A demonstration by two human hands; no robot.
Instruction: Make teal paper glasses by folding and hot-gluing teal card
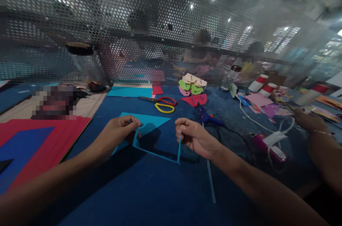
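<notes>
Item: cyan paper strip (155, 154), bent into an open frame just above the table (149, 194), long run lying left to right. Fingers of our left hand (120, 131) pinch one end, our right hand (196, 138) the other.

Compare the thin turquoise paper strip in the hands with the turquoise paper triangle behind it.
The thin turquoise paper strip is narrow, creased into an open outline; the turquoise paper triangle is a broad sheet. The strip stands on edge, pinched by the left hand and right hand; the triangle lies flat on the blue table. Both are turquoise.
</notes>
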